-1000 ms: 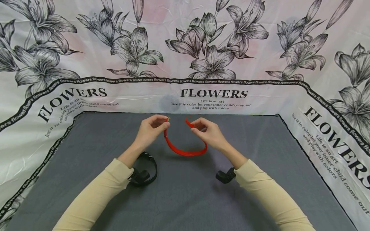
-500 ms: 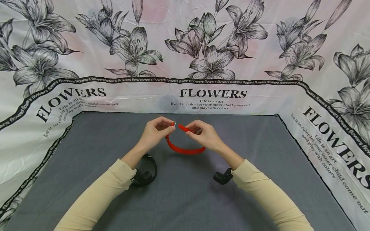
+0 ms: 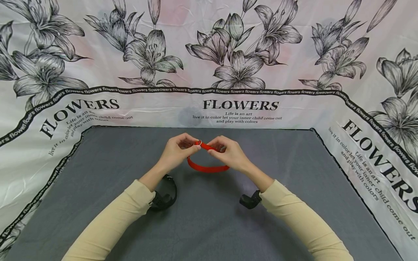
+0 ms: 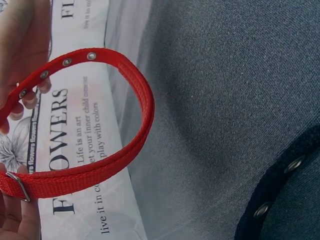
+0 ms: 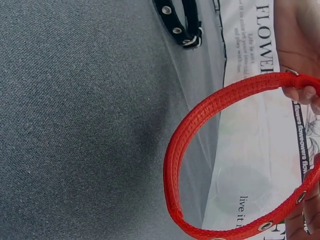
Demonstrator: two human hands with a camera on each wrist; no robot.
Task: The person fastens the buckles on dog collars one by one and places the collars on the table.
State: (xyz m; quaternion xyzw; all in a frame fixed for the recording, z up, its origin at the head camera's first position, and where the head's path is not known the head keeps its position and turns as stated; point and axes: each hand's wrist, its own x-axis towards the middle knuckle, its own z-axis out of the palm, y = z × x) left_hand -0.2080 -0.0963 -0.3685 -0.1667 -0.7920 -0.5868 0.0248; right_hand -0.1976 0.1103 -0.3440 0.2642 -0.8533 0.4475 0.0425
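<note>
A red pet collar (image 3: 207,169) is held up in a loop above the grey cloth. My left hand (image 3: 176,152) pinches its buckle end between thumb and fingers. My right hand (image 3: 230,154) grips the strap close to the free end, whose tip overlaps the buckle at the left fingertips. Metal eyelets (image 4: 67,62) line the right-hand part of the strap in the left wrist view. A metal loop (image 4: 19,186) crosses the band by the left fingers. In the right wrist view the padded band (image 5: 175,160) curves round between both hands.
A black collar (image 3: 176,190) with eyelets lies on the grey cloth (image 3: 209,217) beside my left wrist; its buckle (image 5: 192,41) shows in the right wrist view. A black wrist camera (image 3: 250,200) sits at my right cuff. Flower-printed fabric (image 3: 241,108) borders the cloth behind.
Both hands have come closer together. The collar's free end has moved left to the buckle, closing the gap between the ends, and the loop has narrowed.
</note>
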